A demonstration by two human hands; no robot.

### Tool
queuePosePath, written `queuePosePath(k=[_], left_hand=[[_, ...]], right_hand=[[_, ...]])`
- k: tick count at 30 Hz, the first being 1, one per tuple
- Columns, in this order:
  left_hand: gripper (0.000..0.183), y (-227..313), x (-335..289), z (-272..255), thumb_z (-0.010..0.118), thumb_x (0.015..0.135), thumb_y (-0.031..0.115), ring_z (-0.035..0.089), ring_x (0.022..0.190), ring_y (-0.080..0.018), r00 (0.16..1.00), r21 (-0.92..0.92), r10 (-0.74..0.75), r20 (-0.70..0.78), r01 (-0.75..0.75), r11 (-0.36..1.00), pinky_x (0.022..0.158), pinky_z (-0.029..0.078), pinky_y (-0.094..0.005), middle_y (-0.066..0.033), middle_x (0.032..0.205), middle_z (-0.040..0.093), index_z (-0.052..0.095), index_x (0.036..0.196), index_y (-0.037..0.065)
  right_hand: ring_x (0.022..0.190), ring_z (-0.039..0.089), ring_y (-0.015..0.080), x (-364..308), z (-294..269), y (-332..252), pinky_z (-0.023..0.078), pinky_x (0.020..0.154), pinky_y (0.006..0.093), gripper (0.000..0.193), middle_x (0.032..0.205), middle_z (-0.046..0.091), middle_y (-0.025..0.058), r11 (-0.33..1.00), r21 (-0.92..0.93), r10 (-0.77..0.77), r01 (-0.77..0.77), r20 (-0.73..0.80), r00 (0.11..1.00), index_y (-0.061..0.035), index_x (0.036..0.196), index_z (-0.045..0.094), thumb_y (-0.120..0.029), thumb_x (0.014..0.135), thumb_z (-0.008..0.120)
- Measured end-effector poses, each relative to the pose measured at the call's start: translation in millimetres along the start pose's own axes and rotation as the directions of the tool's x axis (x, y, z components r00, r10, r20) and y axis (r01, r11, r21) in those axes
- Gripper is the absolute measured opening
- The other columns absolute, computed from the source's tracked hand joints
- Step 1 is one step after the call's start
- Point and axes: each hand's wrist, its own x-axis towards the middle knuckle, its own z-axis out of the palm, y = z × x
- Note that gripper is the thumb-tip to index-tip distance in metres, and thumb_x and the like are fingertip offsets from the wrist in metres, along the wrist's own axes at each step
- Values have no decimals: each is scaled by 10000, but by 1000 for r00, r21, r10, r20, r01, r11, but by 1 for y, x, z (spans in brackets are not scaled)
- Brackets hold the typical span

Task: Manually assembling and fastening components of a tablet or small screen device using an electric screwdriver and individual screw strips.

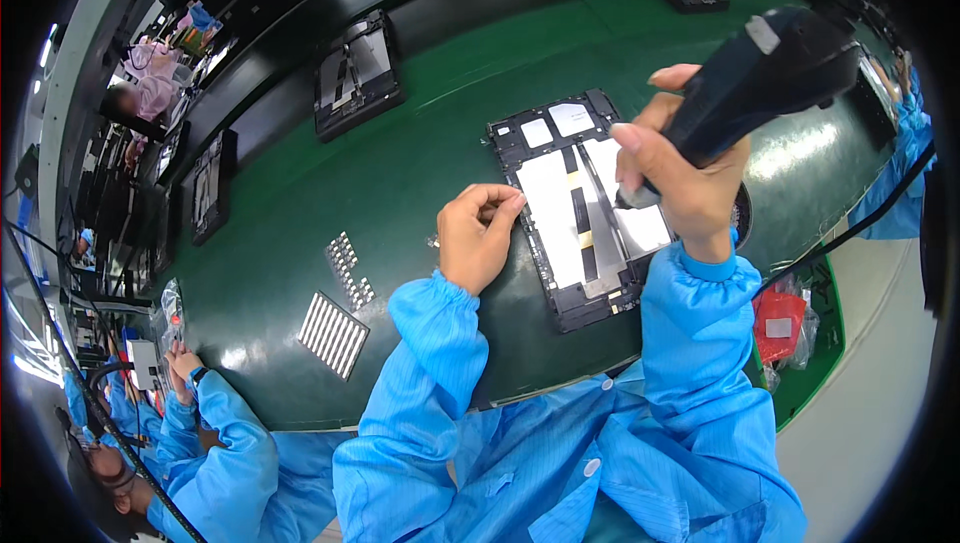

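Note:
An opened tablet [548, 228] lies on the green bench in front of me, with black frame, white panels and dark ribbon strips with yellow tape. My right hand [690, 173] is wrapped round a thick black handheld tool [765, 78] that looks like an electric screwdriver. It slants down over the tablet's right side, and whether its tip touches is hidden by my fingers. At the tablet's left edge is my left hand [480, 233], its thumb and forefinger pinched together. Anything between those fingertips is too small to make out.
Left of my left arm lie a striped silver sheet [334, 335] and a sheet of small metallic pieces [350, 268]. More tablet units [357, 73] stand along the far side. A green crate [825, 343] holds a red bag [780, 325]. A co-worker [225, 433] works at left.

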Motion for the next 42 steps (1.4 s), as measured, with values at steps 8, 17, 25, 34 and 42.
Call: queuePosePath(k=[8, 17, 25, 34, 42], left_hand=[[99, -1, 7, 8, 705, 795, 83, 579, 627, -126, 995, -30, 41, -96, -44, 999, 602, 474, -265, -79, 771, 645, 690, 832, -7], [117, 0, 15, -3, 671, 811, 32, 589, 597, -90, 998, -47, -57, 12, 58, 997, 488, 480, -220, -65, 731, 657, 649, 890, -51], [92, 4, 27, -12, 654, 822, 26, 641, 625, -117, 937, -180, -298, 185, 331, 926, 470, 503, -207, -80, 765, 658, 625, 882, -37], [83, -1, 28, -10, 686, 796, 45, 652, 600, -114, 950, -217, -277, 145, 303, 928, 444, 510, -234, -70, 718, 670, 670, 822, -33], [69, 0, 27, -8, 664, 795, 24, 650, 598, -118, 945, -231, -288, 154, 318, 920, 439, 507, -242, -74, 715, 669, 671, 825, -38]], right_hand=[[501, 556, 104, 11, 50, 20, 436, 477, 233, 403, 612, 577, 40, 999, -6, 50, -49, 108, 993, 41, 1096, 492, 56, 754, 706], [498, 555, 90, 11, 74, 52, 425, 459, 219, 374, 632, 588, 29, 991, -1, 131, -132, 145, 981, 48, 1083, 511, 46, 766, 710], [490, 555, 90, 11, 78, 60, 415, 452, 215, 365, 625, 592, 30, 992, -9, 125, -125, 130, 984, 44, 1078, 512, 49, 769, 706], [487, 559, 91, 11, 79, 63, 424, 451, 223, 357, 628, 596, 34, 990, 1, 143, -144, 122, 982, 45, 1067, 516, 54, 764, 705], [486, 557, 93, 9, 79, 65, 426, 455, 222, 352, 625, 591, 32, 991, -6, 133, -133, 125, 983, 47, 1060, 518, 53, 764, 708]])
